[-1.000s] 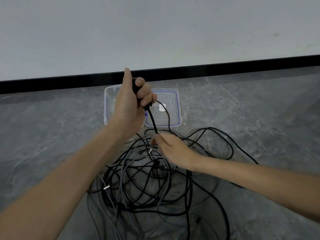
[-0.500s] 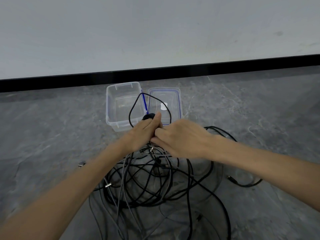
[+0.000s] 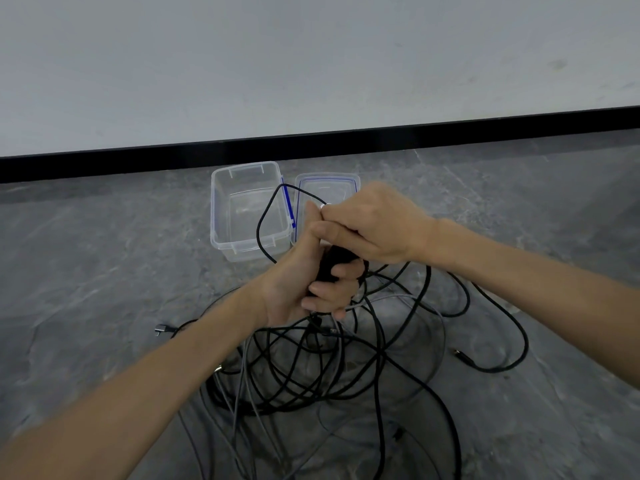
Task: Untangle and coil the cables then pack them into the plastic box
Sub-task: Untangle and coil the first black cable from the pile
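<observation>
Head view: both grips meet above the floor (image 3: 104, 271).
Left grip (image 3: 311, 282): clenched round black coil (image 3: 330, 263).
Right grip (image 3: 375, 225): atop the left, pinching cable (image 3: 265, 216).
Box (image 3: 221, 237): open, just beyond left grip; lid (image 3: 329, 183) behind right grip.
Tangle (image 3: 311, 375): on floor, below both grips.
</observation>
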